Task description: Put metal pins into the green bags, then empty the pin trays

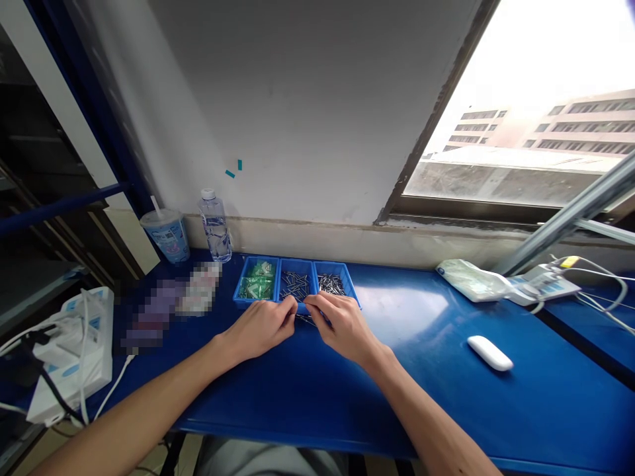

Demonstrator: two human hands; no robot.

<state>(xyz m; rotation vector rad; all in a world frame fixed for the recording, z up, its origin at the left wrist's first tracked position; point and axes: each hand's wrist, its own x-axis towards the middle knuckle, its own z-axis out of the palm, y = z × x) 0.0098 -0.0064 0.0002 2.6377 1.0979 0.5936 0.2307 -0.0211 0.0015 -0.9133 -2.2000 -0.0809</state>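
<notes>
Three small blue bins stand side by side near the wall. The left bin (237, 289) holds green and clear packets, the middle bin (311, 271) dark metal screws, and the right bin (351, 288) small metal pieces. My left hand (265, 325) is closed in a pinch at the front of the middle bin. Facing it, my right hand (342, 324) is closed too, its fingertips close to the left ones. Whatever they hold is too small to make out. A few thin metal pieces (305, 319) show on the table between the hands.
A lidded cup (171, 239) and a clear bottle (216, 231) stand at the back left. White power strips with cables lie at the left (94, 350) and right (550, 284). A white packet (471, 281) and a white mouse (490, 353) rest on the blue table (297, 396).
</notes>
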